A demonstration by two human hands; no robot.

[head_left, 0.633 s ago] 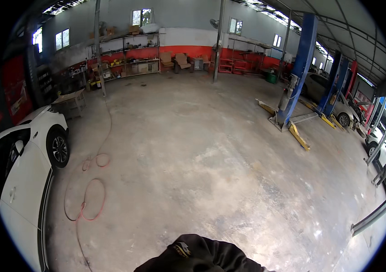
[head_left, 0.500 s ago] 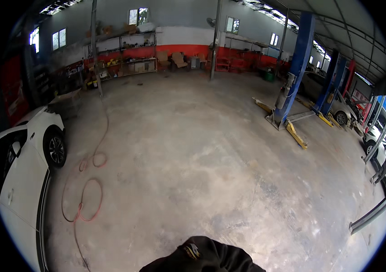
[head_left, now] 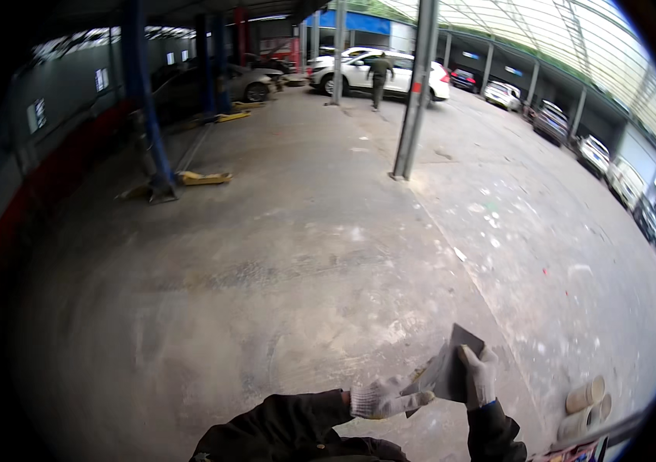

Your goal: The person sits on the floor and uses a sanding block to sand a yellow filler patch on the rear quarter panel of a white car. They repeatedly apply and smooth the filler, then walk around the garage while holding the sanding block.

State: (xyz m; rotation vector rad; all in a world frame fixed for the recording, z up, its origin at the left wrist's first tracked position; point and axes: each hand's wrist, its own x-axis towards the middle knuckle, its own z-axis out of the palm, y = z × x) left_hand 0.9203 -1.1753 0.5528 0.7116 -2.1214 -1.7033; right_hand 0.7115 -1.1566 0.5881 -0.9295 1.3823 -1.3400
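Note:
Both my hands wear pale knitted gloves and are low in the view, right of the middle. A thin, flat, dark grey sheet (head_left: 448, 373) is between them, tilted up; its exact kind cannot be made out. My right hand (head_left: 482, 374) is closed on the sheet's right side, thumb across its face. From the left, my left hand (head_left: 384, 398) reaches its lower left edge, with thumb and fingers closed around that corner. Part of the left fingers is hidden by the sheet.
A grey steel post (head_left: 413, 108) stands ahead, with a person (head_left: 379, 77) and a white car (head_left: 359, 71) beyond. A blue lift post (head_left: 147, 115) with a yellow arm (head_left: 205, 178) is at left. Pale buckets (head_left: 585, 394) sit at lower right. More cars (head_left: 550, 123) line the right.
The view has swung right, from the workshop's shelves and hose to the posts and parked cars. Both gloved hands and the dark grey sheet have come into view.

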